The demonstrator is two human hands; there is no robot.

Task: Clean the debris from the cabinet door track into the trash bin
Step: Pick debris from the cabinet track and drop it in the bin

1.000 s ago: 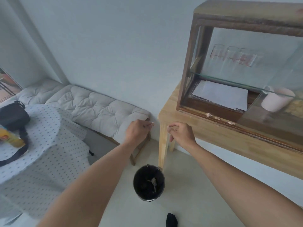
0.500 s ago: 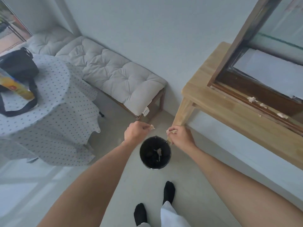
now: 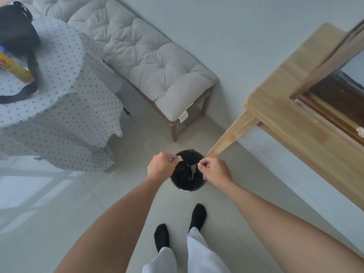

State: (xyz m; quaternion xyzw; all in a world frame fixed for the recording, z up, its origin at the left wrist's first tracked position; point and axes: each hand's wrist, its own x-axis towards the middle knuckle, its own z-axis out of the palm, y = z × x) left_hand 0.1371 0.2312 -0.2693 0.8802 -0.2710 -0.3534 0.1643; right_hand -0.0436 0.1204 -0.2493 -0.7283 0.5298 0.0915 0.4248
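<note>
A round black trash bin (image 3: 178, 183) stands on the floor by the wooden table's leg, with a few pale scraps inside. My left hand (image 3: 160, 168) hovers over the bin's left rim, pinching a small pale piece of debris (image 3: 179, 158). My right hand (image 3: 215, 171) is over the bin's right rim, pinching another small white piece of debris (image 3: 199, 164). At the far right edge, the cabinet door track (image 3: 334, 123) runs along the dark wooden cabinet, with a white crumb (image 3: 360, 132) lying in it.
The light wooden table (image 3: 291, 119) bears the cabinet on the right; its leg (image 3: 230, 136) reaches the floor beside the bin. A cushioned bench (image 3: 149, 62) stands against the wall. A round table with dotted cloth (image 3: 55, 91) holds a black bag at left. My socked feet (image 3: 181, 227) are below the bin.
My view tilted down and both hands, each still pinching debris, lowered from table height to just over the trash bin. The cabinet slid out to the right edge.
</note>
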